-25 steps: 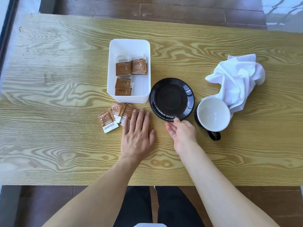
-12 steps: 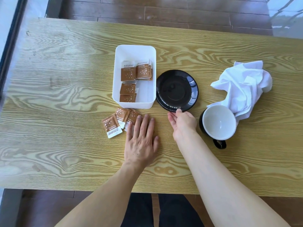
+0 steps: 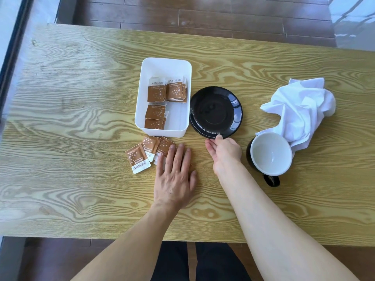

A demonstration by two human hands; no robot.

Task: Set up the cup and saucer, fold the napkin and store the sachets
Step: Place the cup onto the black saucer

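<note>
A black saucer (image 3: pixel 216 112) is tilted, its near rim lifted, and it touches the right wall of the white box (image 3: pixel 160 67). My right hand (image 3: pixel 224 152) pinches that near rim between thumb and fingers. My left hand (image 3: pixel 175 177) lies flat on the table, fingers apart, its fingertips over a few loose brown sachets (image 3: pixel 138 158). Several more sachets (image 3: pixel 156 93) lie inside the box. The black cup (image 3: pixel 271 154), white inside, stands to the right of my right hand, handle toward me. A crumpled white napkin (image 3: pixel 300 108) lies behind the cup and droops over its far rim.
The wooden table (image 3: pixel 71 118) runs wide to the left and along its near edge. Dark floorboards (image 3: pixel 203 15) show beyond the far edge, and my dark trousers (image 3: pixel 200 260) below the near edge.
My right hand has pushed the saucer away from me and lifted its near rim. The left hand has stayed flat by the loose sachets. The camera has tipped, shifting the scene down.
</note>
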